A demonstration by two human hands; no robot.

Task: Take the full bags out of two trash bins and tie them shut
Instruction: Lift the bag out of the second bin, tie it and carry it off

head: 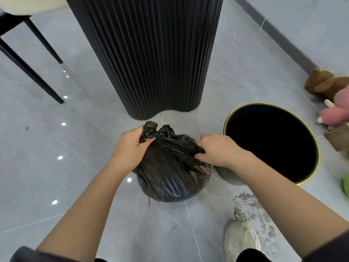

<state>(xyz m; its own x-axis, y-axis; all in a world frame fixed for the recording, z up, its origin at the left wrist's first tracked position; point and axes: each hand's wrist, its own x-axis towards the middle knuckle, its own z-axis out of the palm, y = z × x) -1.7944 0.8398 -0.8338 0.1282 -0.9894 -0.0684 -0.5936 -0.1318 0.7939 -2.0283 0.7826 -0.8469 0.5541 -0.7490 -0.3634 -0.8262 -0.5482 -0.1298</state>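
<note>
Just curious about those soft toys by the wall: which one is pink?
The pink plush toy, nearer the open trash bin; the brown plush toy lies beyond it, farther along the wall.

Bag (170,173) contents hidden; bin (272,142) interior dark; plush toys (328,86) cut by edge.

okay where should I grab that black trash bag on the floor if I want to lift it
Take the black trash bag by its gathered, twisted neck at the top, coming from above. The plastic is bunched into a narrow rope there, where the left hand pinches it; the body below is round, slick and bulging, probably hard to grasp.
</note>
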